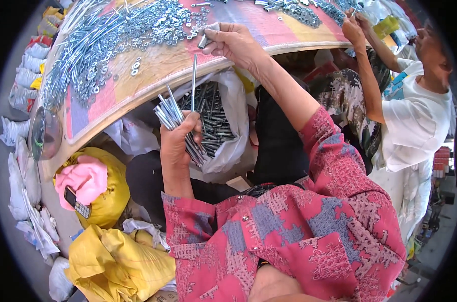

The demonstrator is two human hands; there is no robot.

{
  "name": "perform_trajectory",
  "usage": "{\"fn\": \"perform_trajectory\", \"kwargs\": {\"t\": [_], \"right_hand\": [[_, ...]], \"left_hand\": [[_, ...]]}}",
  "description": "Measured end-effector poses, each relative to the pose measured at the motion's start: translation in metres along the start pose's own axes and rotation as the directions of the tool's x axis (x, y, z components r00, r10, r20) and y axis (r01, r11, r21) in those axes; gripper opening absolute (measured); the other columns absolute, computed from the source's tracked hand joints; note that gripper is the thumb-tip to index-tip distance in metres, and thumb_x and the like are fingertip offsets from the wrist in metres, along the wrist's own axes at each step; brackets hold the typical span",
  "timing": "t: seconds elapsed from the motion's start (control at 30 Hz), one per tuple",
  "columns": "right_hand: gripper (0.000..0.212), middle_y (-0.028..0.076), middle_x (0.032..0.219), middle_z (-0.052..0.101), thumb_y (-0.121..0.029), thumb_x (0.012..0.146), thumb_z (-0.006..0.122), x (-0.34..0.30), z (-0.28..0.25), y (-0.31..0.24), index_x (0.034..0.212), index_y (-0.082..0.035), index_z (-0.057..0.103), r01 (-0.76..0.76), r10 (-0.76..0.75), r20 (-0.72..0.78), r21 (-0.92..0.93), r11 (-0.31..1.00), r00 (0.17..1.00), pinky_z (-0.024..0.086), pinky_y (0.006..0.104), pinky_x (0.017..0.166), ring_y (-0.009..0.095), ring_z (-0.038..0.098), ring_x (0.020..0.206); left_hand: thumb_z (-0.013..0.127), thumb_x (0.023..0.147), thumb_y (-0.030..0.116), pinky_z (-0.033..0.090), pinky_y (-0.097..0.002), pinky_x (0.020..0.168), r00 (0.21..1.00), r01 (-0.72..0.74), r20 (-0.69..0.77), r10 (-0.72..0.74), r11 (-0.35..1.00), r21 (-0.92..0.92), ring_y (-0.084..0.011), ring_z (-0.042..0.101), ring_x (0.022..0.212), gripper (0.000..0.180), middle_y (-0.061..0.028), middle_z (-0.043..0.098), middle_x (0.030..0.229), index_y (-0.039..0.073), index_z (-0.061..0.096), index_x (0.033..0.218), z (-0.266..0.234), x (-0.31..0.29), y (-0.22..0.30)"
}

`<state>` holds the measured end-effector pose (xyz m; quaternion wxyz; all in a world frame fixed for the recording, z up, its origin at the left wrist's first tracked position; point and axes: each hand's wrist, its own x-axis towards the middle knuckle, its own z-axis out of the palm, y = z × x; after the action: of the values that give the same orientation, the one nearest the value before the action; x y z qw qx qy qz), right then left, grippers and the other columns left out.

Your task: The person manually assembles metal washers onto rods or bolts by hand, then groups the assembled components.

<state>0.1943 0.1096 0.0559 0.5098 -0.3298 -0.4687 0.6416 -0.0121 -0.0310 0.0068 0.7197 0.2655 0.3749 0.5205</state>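
My left hand [180,136] is closed round a bundle of metal rods [170,111], below the table's front edge. One longer rod [193,83] stands up out of this fist, its tip just under my right hand. Over the table edge, my right hand [233,44] pinches a short metal sleeve [203,41] between thumb and fingers. Something pale wraps one of its fingertips. Beneath my hands, an open white sack [233,100] holds many assembled metal anchor bolts [213,118].
On the curved table [138,88] lie heaps of washers [163,22] and long rods [82,55]. A clear bowl [46,133] hangs at its left edge. Yellow sacks [117,267] stand lower left, with a pink cloth [87,176] and phone [77,202]. At right, a co-worker [414,110] handles small parts.
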Motion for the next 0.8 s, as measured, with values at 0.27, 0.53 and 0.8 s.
{"fn": "perform_trajectory", "kwargs": {"t": [0.27,0.53,0.8], "right_hand": [[0.021,0.005,0.079,0.067,-0.018,0.086,0.069,-0.021,0.046,-0.003,0.097,0.000,0.066,0.007,0.102,0.186,-0.509,0.861,0.977,0.045,0.0163,0.054,0.008,0.065,0.065],[0.021,-0.004,0.072,0.060,-0.022,0.087,0.068,-0.060,0.111,0.070,0.091,-0.001,0.069,0.033,0.182,0.366,-0.509,0.860,0.913,0.041,0.0207,0.058,0.003,0.051,0.065],[0.032,0.001,0.074,0.062,-0.033,0.092,0.060,-0.042,0.133,0.051,0.097,-0.003,0.070,0.229,0.147,0.474,-0.645,0.729,0.868,0.045,0.0247,0.062,0.008,0.054,0.067]], "left_hand": [[0.068,0.082,0.009,0.038,-0.0216,0.041,1.000,-0.015,0.014,0.015,1.000,-0.016,-0.0104,0.048,0.047,0.014,-0.0063,0.056,0.064,-0.002,0.060,0.085,-0.019,-0.015,0.005],[0.060,0.092,0.022,0.039,-0.0222,0.039,0.993,0.024,-0.099,-0.064,0.931,-0.365,-0.0114,0.048,0.046,0.017,-0.0071,0.060,0.073,0.006,0.060,0.097,-0.036,-0.017,0.020],[0.055,0.095,0.023,0.035,-0.0228,0.046,0.986,0.023,0.149,0.075,0.823,-0.568,-0.0111,0.047,0.046,0.025,-0.0077,0.058,0.076,0.003,0.055,0.110,-0.058,-0.037,0.025]]}}
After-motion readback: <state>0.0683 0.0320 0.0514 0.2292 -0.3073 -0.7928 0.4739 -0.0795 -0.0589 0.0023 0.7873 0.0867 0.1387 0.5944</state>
